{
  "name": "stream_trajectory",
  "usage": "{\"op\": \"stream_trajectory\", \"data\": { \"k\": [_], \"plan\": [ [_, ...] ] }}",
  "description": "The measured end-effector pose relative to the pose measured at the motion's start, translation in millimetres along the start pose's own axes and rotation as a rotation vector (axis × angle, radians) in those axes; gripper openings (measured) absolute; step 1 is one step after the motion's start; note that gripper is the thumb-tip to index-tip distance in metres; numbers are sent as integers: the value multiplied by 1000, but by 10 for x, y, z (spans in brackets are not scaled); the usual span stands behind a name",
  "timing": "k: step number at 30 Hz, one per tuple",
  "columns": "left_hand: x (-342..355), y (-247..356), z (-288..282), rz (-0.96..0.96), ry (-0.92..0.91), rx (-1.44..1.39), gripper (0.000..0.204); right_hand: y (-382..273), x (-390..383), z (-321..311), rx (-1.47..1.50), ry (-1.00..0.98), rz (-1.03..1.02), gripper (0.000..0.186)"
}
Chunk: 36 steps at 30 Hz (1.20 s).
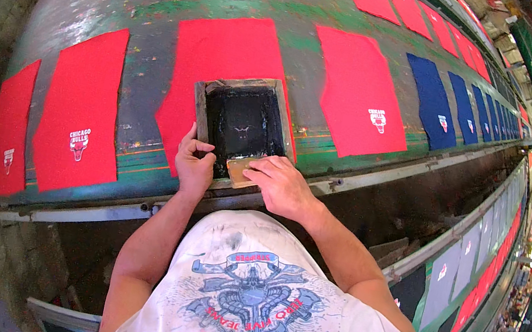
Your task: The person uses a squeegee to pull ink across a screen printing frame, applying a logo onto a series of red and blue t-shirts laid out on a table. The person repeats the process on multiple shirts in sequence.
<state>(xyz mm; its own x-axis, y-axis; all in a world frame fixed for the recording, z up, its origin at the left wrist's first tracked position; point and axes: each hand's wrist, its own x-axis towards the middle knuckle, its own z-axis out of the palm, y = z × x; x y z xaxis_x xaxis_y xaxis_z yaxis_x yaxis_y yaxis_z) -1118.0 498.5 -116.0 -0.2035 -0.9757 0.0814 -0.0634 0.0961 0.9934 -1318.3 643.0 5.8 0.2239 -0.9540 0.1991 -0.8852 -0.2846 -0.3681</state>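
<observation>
A small wooden screen-printing frame (242,81) lies on a red fabric piece (231,39) on the long table. Black ink coats its inside, and a small pale design shows in the mesh. My left hand (195,166) is closed on the frame's near left corner, thumb bent inward. With my right hand (285,188) I grip a tan squeegee (236,171), which sits at the near end of the frame's inside. Part of the squeegee is hidden under my fingers. The fabric right under the frame is covered.
Red pieces with a printed bull's-head design lie to the left (80,112) and right (363,98). Navy pieces (431,103) continue along the table's near edge, and more red ones lie far across. A metal rail (378,176) edges the table. Another table with grey pieces (442,275) stands at right.
</observation>
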Motion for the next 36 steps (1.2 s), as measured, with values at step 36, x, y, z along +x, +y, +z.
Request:
{"op": "stream_trajectory", "data": {
  "k": [36],
  "plan": [
    [-61, 124, 3, -30, 21, 101, 25, 718, 337, 139, 37, 55, -284, 29]
  ]
}}
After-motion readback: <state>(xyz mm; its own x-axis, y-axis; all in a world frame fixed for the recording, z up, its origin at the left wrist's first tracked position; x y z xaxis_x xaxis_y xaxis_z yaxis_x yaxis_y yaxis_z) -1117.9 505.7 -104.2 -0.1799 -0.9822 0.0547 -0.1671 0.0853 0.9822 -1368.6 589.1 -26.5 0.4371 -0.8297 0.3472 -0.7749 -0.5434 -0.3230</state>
